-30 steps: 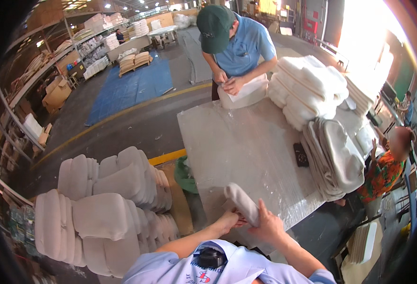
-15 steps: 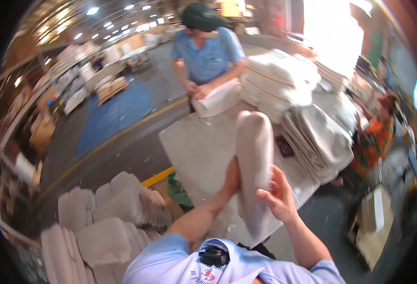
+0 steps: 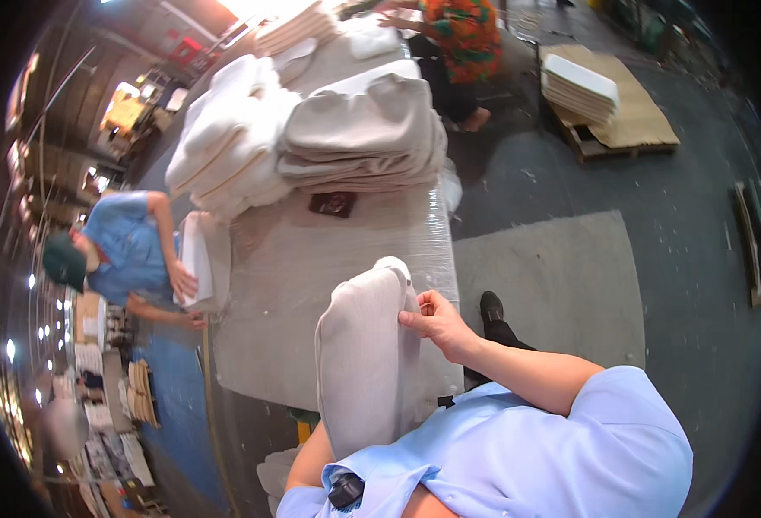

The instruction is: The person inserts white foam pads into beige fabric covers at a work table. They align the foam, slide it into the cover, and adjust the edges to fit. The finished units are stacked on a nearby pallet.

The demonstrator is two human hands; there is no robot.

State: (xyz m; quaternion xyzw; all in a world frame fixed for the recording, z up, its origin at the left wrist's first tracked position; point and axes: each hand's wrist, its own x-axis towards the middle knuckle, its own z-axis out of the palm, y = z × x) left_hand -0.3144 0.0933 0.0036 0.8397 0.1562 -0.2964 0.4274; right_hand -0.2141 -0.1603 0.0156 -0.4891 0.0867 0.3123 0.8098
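In front of my chest, over the near edge of the table, a light grey-beige fabric-covered cushion stands tilted, its broad face toward me. My right hand grips its right edge near the top, thumb on the near side and fingers curled round the rim. A small white patch shows at the upper end. My left forearm passes behind the cushion's lower part, which hides that hand and its fingers.
Stacked grey cushions and white ones fill the table's far side, beside a small dark red packet. A co-worker in blue handles a cushion at the left. Another person stands beyond. A pallet lies far right.
My view has swung to the right and tilted. The cushion has turned from edge-on to show its broad face. My right hand has moved to its upper edge; my left hand is now hidden behind it.
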